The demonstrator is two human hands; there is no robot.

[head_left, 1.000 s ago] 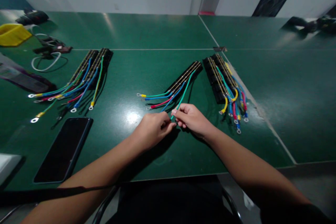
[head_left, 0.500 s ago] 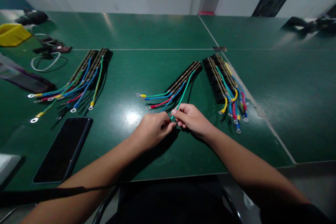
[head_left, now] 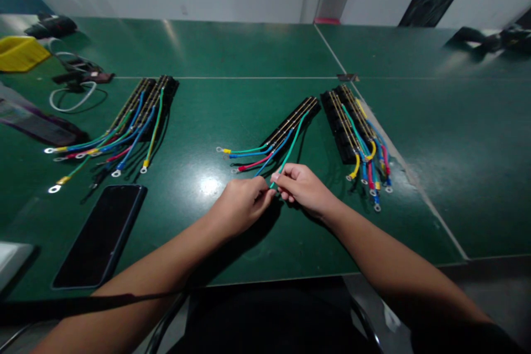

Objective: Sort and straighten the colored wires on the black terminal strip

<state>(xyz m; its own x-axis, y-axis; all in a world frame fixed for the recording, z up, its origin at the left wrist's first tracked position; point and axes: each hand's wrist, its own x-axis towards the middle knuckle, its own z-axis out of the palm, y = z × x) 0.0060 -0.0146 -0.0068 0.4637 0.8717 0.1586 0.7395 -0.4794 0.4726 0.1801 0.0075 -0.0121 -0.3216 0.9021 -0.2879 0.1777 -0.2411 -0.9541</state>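
Near the table's front edge my right hand (head_left: 305,188) pinches a green wire (head_left: 293,141), close to its lower end. My left hand (head_left: 244,204) is closed at that same end, its fingertips beside my right ones; the wire's tip is hidden between them. The green wire runs up to the far end of a black terminal strip (head_left: 288,126) that lies slanted on the table. Blue, red and green wires with ring lugs, among them a red wire (head_left: 253,166), fan out from the strip's near end to the left.
On the green table (head_left: 232,110), two wired strips (head_left: 145,105) lie left and two more (head_left: 346,121) right. A black phone (head_left: 99,238) is beside my left forearm. A yellow bin (head_left: 22,54), a white cable (head_left: 70,108) and a power tool (head_left: 50,26) are at far left.
My left fingertips have shifted very slightly to the left at the wire's end. My right hand and the strips look the same.
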